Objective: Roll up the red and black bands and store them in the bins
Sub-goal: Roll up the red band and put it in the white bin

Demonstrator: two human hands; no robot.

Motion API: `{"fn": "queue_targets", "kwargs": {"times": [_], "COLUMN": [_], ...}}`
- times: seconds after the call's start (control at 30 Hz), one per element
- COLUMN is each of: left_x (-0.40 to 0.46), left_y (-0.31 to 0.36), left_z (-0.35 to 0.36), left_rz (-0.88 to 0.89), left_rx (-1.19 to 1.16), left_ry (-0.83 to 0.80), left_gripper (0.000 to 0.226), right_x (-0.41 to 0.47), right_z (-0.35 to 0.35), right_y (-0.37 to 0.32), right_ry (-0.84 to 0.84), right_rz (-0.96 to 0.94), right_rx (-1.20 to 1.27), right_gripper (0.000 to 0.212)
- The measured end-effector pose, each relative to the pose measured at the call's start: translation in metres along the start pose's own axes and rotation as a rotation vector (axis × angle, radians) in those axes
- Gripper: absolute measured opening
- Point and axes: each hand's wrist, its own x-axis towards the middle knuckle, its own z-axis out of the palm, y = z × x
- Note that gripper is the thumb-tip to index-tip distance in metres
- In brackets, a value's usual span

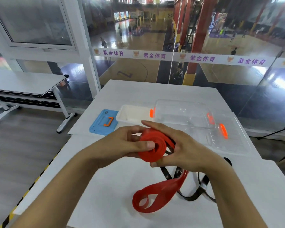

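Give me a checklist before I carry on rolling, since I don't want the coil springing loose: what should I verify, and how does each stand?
1. Left hand grips the red band coil, thumb on its centre: ok.
2. Right hand cups the coil's far side: ok.
3. Red band fully rolled: not ok, a long loop trails on the table.
4. Black band clear of the red tail: not ok, they cross.
5. Clear bin open: ok.
6. White bin empty: cannot tell.
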Motion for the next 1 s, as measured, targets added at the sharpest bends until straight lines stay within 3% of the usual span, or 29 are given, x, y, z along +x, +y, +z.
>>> {"fn": "queue_targets", "kwargs": {"times": [0.1, 0.57, 0.77, 0.9, 1.0], "left_x": [0.003, 0.007, 0.022, 0.031, 0.034], "left_y": [0.006, -0.003, -0.009, -0.013, -0.016], "left_z": [0.003, 0.024, 0.036, 0.046, 0.05], "left_rz": [0.076, 0.317, 0.309, 0.272, 0.257], "left_rx": [0.109, -0.017, -0.289, -0.312, -0.279], "left_ry": [0.086, 0.268, 0.454, 0.544, 0.518], "left_gripper": [0.04, 0.026, 0.037, 0.049, 0.049], "right_x": [0.006, -0.003, 0.001, 0.011, 0.015], "right_z": [-0.003, -0.004, 0.026, 0.06, 0.072], "right_y": [-0.009, -0.01, -0.008, -0.005, -0.004], "right_ry": [-0.036, 0.106, 0.347, 0.687, 0.783], "right_rz": [-0.013, 0.093, 0.089, 0.162, 0.207], "right_rx": [-0.023, -0.008, 0.069, 0.115, 0.087], "right_gripper": [0.099, 0.107, 0.111, 0.092, 0.082]}}
